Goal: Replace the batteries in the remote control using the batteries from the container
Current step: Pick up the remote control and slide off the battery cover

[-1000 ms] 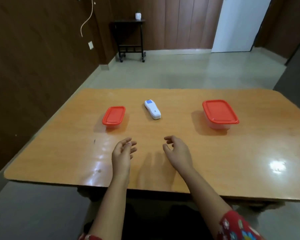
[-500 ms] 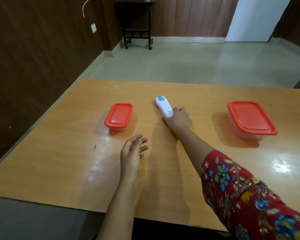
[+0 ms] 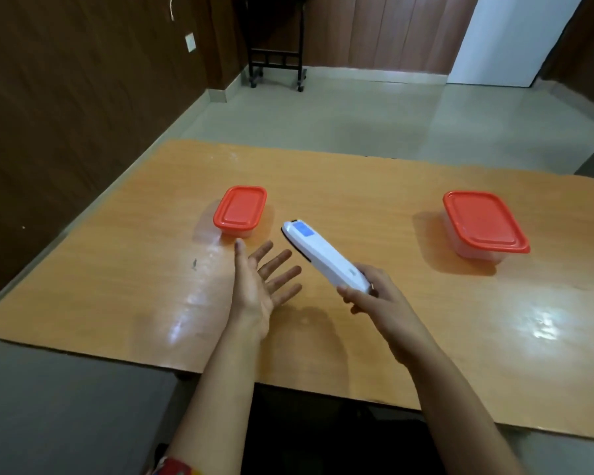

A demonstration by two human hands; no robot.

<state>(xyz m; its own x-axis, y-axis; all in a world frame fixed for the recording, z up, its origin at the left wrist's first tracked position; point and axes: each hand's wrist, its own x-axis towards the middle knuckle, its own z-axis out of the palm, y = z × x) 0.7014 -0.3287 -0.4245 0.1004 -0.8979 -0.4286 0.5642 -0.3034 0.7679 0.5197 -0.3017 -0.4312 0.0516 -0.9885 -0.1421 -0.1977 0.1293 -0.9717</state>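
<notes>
A white remote control (image 3: 318, 253) with a small blue screen is lifted off the wooden table (image 3: 374, 214), its screen end pointing away to the left. My right hand (image 3: 378, 301) grips its near end. My left hand (image 3: 263, 286) hovers palm-up beside it, fingers spread and holding nothing. A small clear container with a red lid (image 3: 240, 211) stands on the table just beyond my left hand. A larger clear container with a red lid (image 3: 484, 224) stands at the right. Both lids are on, so their contents are hidden.
The table's near edge runs just under my forearms. Beyond the table lies bare floor, with a dark wheeled stand (image 3: 276, 60) against the back wall and a white door (image 3: 504, 39) at the back right. A dark wood wall runs along the left.
My right hand reached out to the remote, took hold of it and lifted it back toward me. My left hand turned palm-up and opened wider. The camera tilted down.
</notes>
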